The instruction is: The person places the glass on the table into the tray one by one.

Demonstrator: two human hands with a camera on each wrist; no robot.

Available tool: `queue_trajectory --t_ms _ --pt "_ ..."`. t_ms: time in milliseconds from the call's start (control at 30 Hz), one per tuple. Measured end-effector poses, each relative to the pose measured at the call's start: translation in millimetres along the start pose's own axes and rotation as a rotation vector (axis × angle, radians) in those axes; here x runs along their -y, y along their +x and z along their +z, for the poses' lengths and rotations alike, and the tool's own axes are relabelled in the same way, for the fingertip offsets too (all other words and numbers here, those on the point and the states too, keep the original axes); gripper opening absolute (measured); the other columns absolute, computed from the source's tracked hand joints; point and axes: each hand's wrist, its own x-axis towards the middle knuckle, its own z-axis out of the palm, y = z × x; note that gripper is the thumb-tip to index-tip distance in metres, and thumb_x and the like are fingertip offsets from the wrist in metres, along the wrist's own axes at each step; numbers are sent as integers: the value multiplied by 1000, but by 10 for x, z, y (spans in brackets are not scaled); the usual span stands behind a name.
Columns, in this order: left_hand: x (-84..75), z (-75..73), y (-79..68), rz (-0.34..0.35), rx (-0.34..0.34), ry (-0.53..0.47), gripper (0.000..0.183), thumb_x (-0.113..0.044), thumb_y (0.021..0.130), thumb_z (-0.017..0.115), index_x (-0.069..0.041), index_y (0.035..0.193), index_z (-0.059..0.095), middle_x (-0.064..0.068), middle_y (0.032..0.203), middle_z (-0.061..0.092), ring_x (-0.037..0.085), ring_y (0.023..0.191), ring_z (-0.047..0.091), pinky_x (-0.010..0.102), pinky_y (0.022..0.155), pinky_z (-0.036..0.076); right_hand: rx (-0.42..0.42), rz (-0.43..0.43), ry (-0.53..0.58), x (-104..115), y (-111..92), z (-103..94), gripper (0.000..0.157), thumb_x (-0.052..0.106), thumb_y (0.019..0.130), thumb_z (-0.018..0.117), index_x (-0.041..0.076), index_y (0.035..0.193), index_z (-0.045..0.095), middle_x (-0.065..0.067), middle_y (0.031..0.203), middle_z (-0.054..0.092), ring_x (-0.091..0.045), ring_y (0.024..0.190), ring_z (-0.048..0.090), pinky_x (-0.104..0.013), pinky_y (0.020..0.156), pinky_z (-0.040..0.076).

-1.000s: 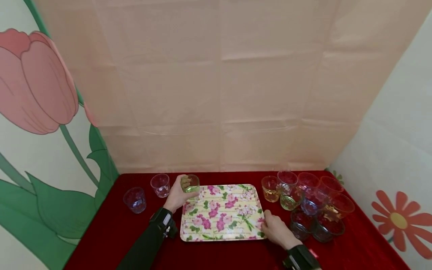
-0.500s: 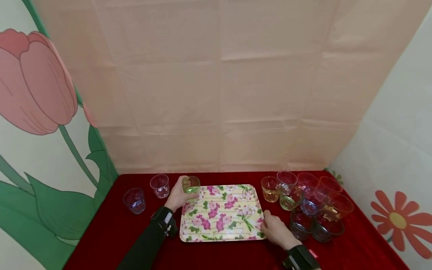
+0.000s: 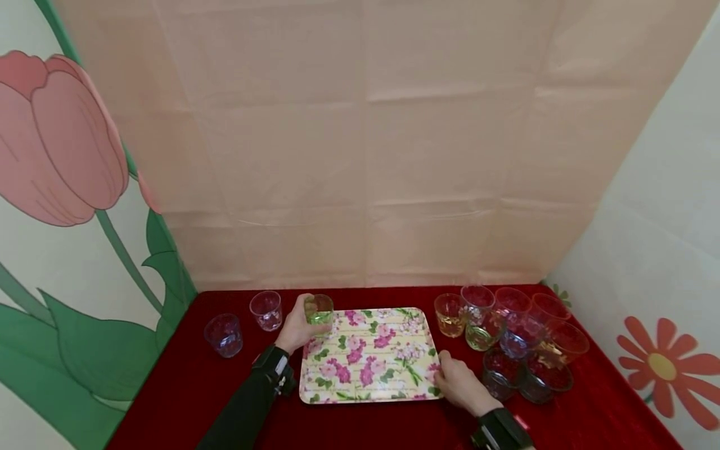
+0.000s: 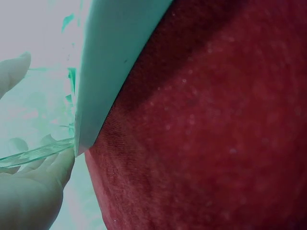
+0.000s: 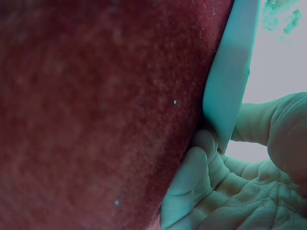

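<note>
My left hand holds a greenish glass tumbler at the far left corner of a tray with pink flowers on pale yellow. Fingers curl round one side of the glass, thumb on the other; in the left wrist view its rim lies along the fingers. Whether the glass rests on the tray or just above it, I cannot tell. At the tray's right edge, my right hand grips it. The right wrist view has the thumb over the tray's rim, with curled fingers beside and below it.
Left of the tray stand a clear tumbler and a bluish-purple one. Several tinted tumblers crowd together at the right, including an amber one near the tray. Red cloth covers the table, and a beige sheet hangs behind.
</note>
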Motion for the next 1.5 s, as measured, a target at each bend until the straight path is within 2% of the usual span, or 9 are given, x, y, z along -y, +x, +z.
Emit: queue_trajectory --t_ms 200,467,633,833,1000,1167,1267,1500 --pt "-10 -2 10 -16 0 39 98 -18 79 90 -7 154 28 25 139 54 45 128 53 59 100 49 6 13 8 -11 1 2 16 2 96 57 -4 109 50 -7 78 53 -19 65 53 -31 55 43" --pt "-113 -24 -14 -35 9 81 101 -19 81 88 -11 158 24 23 148 48 43 136 46 61 106 44 -11 1 -10 -9 4 9 14 2 96 57 -4 107 50 -7 77 53 -19 65 52 -31 55 43" --pt "-184 -38 -41 0 -1 107 103 -23 82 87 -10 160 21 23 155 39 42 141 40 61 109 41 -27 -21 -17 -13 -9 11 12 1 95 57 -4 103 49 -7 76 53 -19 64 52 -32 54 43" --pt "-180 -65 -59 54 -18 159 105 -31 80 89 -8 159 24 26 156 36 44 141 39 63 108 41 -25 -24 -11 -20 -13 9 12 1 95 56 -4 102 48 -8 76 53 -20 63 52 -32 54 43" --pt "-198 -131 -117 52 -64 181 108 -38 78 89 -6 158 26 26 152 40 44 138 43 61 107 43 -3 -13 6 -16 -1 9 13 1 96 55 -5 105 48 -8 78 53 -20 64 52 -31 55 43" --pt "-230 -201 -200 -5 -139 144 105 -49 80 85 -7 158 27 24 150 44 42 136 45 60 105 45 -21 -41 8 -29 2 14 12 0 96 56 -4 103 48 -7 77 53 -20 64 51 -31 55 42" --pt "-228 -244 -245 -36 -160 113 106 -55 82 80 -7 159 26 25 151 43 42 137 44 61 107 44 -28 -46 6 -40 0 16 11 0 96 56 -3 102 48 -7 77 53 -20 64 51 -32 55 42" --pt "-212 -367 -319 -17 -231 59 96 -56 87 74 -4 156 31 24 149 45 40 137 44 56 112 40 -21 -41 13 -41 -10 8 11 0 96 56 -3 103 48 -7 77 53 -19 64 51 -31 55 42"
